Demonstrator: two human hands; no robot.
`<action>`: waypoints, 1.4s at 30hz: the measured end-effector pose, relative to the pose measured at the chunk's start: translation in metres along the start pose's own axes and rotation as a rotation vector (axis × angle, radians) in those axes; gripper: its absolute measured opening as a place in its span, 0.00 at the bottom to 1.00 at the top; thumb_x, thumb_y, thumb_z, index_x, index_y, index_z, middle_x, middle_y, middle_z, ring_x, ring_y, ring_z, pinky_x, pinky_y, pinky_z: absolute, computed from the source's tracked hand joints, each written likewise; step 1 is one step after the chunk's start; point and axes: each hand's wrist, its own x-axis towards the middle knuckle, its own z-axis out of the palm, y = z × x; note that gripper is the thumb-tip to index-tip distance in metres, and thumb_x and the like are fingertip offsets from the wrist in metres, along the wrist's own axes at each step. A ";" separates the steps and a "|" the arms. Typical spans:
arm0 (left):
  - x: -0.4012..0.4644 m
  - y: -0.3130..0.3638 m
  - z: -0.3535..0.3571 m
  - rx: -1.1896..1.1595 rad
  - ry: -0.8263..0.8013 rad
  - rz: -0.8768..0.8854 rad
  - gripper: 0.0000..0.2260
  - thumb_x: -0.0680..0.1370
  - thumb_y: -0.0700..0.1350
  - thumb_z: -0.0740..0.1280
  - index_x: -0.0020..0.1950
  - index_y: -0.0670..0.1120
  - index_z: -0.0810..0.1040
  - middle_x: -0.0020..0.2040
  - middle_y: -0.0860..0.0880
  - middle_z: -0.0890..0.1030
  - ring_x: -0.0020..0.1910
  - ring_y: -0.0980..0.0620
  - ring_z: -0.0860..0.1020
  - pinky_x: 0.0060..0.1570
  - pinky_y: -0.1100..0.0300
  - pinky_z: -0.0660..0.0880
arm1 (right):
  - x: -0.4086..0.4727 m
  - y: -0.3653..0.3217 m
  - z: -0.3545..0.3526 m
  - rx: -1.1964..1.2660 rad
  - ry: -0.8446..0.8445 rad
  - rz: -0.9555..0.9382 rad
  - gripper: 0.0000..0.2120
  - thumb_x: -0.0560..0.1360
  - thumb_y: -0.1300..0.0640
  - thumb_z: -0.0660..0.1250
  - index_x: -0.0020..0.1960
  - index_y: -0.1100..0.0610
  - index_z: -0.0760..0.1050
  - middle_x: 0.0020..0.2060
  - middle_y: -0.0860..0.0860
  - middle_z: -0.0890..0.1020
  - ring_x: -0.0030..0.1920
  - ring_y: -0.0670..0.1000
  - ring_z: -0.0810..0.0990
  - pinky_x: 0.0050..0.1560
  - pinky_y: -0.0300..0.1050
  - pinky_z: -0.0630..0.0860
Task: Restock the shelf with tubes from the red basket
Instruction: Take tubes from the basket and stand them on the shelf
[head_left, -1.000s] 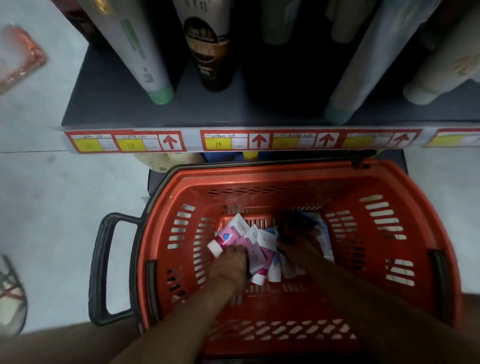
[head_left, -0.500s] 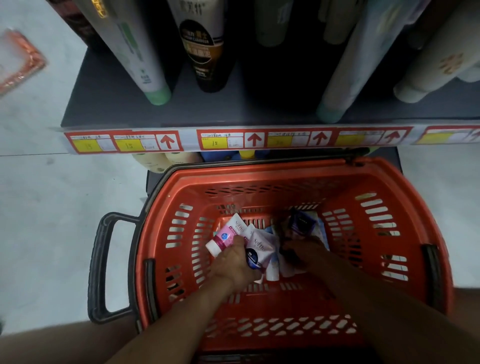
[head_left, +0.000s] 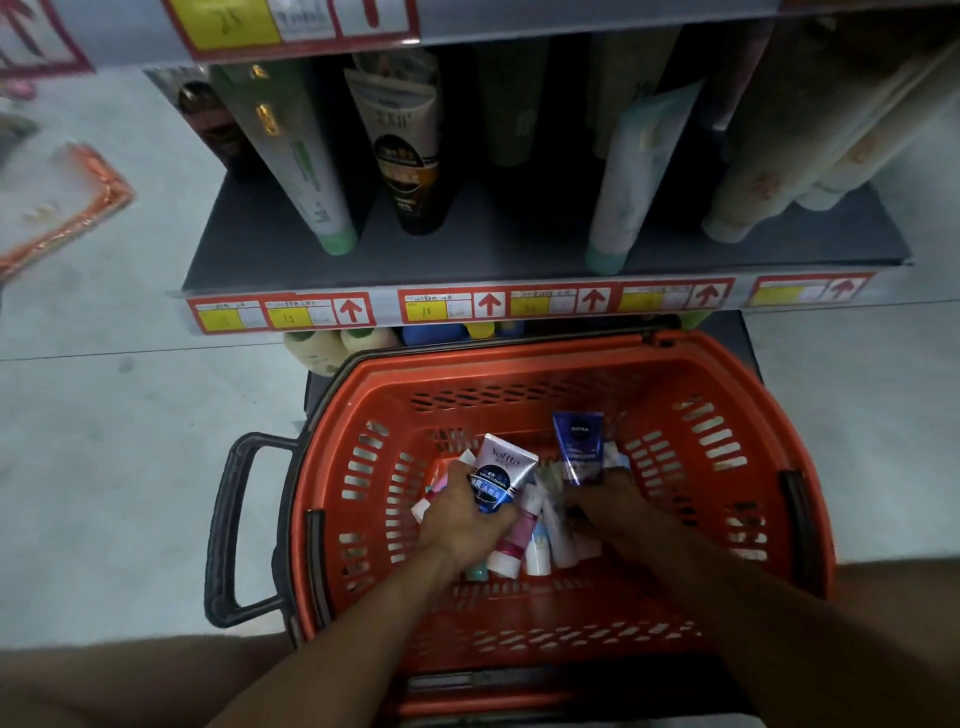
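Both my hands are inside the red basket on the floor. My left hand grips a white and blue cleanser tube, held upright above the pile. My right hand grips a dark blue tube, also lifted off the pile. Several more tubes in pink, white and blue lie on the basket floor between and under my hands. The dark shelf stands just behind the basket, holding upright tubes such as a white and green tube and a black one.
Red and yellow price labels run along the shelf's front edge. A gap lies between the black tube and a pale green tube. The basket's black handle sticks out left. Bottles sit on the lower shelf. Pale floor lies on both sides.
Each hand has closed round a tube and raised it off the pile. The view has tilted up, showing more of the shelf and another shelf edge above.
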 end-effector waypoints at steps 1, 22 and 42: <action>-0.002 0.001 -0.002 -0.031 0.006 0.018 0.31 0.64 0.66 0.72 0.58 0.52 0.68 0.49 0.55 0.82 0.48 0.51 0.82 0.50 0.51 0.80 | -0.002 -0.001 0.000 -0.012 0.011 -0.041 0.26 0.56 0.55 0.77 0.52 0.63 0.77 0.40 0.63 0.85 0.38 0.56 0.86 0.38 0.59 0.85; -0.070 0.038 -0.061 -0.225 0.175 0.239 0.27 0.71 0.43 0.78 0.60 0.54 0.64 0.50 0.51 0.84 0.44 0.51 0.85 0.44 0.50 0.83 | -0.145 -0.068 -0.005 -0.175 0.158 -0.567 0.22 0.72 0.61 0.77 0.58 0.56 0.67 0.45 0.49 0.79 0.43 0.46 0.79 0.43 0.45 0.77; -0.163 0.091 -0.156 -0.294 0.503 0.491 0.28 0.70 0.53 0.81 0.66 0.51 0.74 0.54 0.57 0.81 0.48 0.63 0.78 0.41 0.71 0.71 | -0.267 -0.139 -0.017 -0.064 0.283 -0.958 0.21 0.68 0.50 0.82 0.54 0.44 0.74 0.48 0.41 0.82 0.49 0.42 0.82 0.50 0.41 0.78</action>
